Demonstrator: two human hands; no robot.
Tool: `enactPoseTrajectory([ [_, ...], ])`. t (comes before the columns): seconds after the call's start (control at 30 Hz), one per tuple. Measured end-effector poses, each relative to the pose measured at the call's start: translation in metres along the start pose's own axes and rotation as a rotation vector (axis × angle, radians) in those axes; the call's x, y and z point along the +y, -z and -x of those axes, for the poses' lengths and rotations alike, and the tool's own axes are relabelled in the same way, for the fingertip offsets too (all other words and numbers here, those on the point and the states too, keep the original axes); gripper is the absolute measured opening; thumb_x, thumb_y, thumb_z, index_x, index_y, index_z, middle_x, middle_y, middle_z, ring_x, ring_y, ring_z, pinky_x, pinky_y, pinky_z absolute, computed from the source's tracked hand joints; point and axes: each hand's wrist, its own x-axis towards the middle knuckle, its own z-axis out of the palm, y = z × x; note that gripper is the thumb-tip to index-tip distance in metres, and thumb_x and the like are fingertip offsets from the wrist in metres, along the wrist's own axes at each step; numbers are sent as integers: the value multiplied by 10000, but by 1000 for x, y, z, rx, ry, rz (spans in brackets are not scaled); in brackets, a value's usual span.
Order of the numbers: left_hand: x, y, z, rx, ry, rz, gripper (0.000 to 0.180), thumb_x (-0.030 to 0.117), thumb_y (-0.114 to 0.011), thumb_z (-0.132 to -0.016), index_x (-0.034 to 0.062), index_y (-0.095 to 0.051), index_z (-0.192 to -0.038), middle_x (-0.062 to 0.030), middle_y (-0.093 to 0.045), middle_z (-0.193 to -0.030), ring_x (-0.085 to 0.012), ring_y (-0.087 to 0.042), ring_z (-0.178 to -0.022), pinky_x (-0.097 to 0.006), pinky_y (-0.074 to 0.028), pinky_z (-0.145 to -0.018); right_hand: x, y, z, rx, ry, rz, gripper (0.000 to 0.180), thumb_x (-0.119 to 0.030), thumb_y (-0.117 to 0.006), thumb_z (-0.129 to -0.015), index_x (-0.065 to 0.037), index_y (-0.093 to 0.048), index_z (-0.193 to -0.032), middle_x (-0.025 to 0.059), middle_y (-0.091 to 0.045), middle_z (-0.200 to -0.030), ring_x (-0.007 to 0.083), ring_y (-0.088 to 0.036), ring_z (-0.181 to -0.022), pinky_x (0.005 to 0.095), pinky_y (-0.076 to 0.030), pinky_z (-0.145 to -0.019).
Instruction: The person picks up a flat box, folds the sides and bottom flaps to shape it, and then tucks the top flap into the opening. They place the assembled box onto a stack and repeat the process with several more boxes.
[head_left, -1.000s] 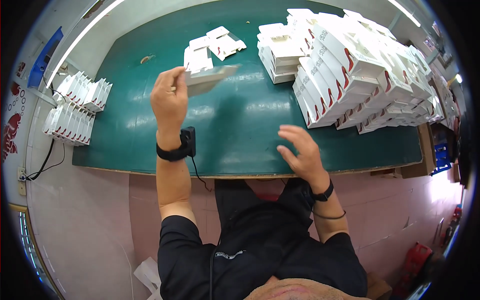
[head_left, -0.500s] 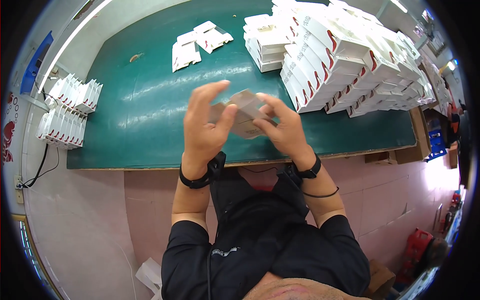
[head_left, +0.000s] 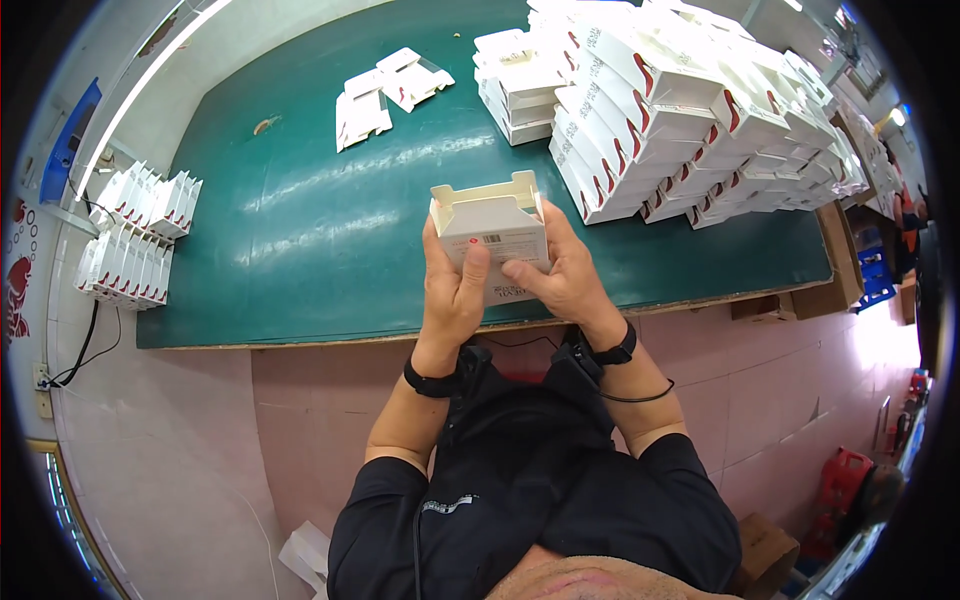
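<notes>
A white cardboard box [head_left: 495,222] is held between both hands just above the near edge of the green table [head_left: 300,270]. Its top end gapes, with the end flaps standing up. Around its left side wraps my left hand [head_left: 455,290], thumb on the printed face. My right hand [head_left: 568,268] grips the opposite side, its thumb also pressed on that face. Most fingers are hidden behind the box. Farther back on the table lie a few flattened white cartons [head_left: 362,115].
A large stack of white boxes with red shoe prints [head_left: 640,140] fills the table's right side. More white boxes [head_left: 125,260] stand in rows at the left edge. A brown carton [head_left: 840,260] sits beyond the right corner.
The box has turned from tilted and partly folded to upright, with its open end facing up. My left hand has moved right and closed round its side; my right hand has closed too.
</notes>
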Motion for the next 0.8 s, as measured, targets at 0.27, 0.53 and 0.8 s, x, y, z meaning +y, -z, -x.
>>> enactPoseTrajectory([
  [0.27, -4, -7, 10, -12, -20, 22, 813, 325, -569, -1123, 8, -60, -1672, -173, -442, -1565, -245, -484, -1388, -388, -395, -1168, -12, 7, 4, 21, -72, 183, 892, -231, -868, -906, 14, -377, -1609, 142, -605, -1453, 217, -597, -1294, 366, -479, -1094],
  [0.53, -11, -11, 10, -2, -38, 44, 830, 277, -628, -1099, 44, -76, -1673, -164, -412, -1564, -251, -429, -1419, -401, -367, -1187, -19, 14, 3, 65, 44, 162, 737, -211, -818, -963, 23, -466, -1567, 126, -622, -1452, 180, -609, -1273, 341, -492, -1077],
  [0.8, -2, 1, 5, -58, -105, 139, 854, 283, -687, -1067, 112, -112, -1674, -134, -456, -1490, -232, -484, -1337, -402, -434, -1117, -16, 14, 9, 63, 93, 171, 687, -198, -795, -989, 29, -480, -1556, 112, -659, -1409, 172, -630, -1245, 337, -495, -1080],
])
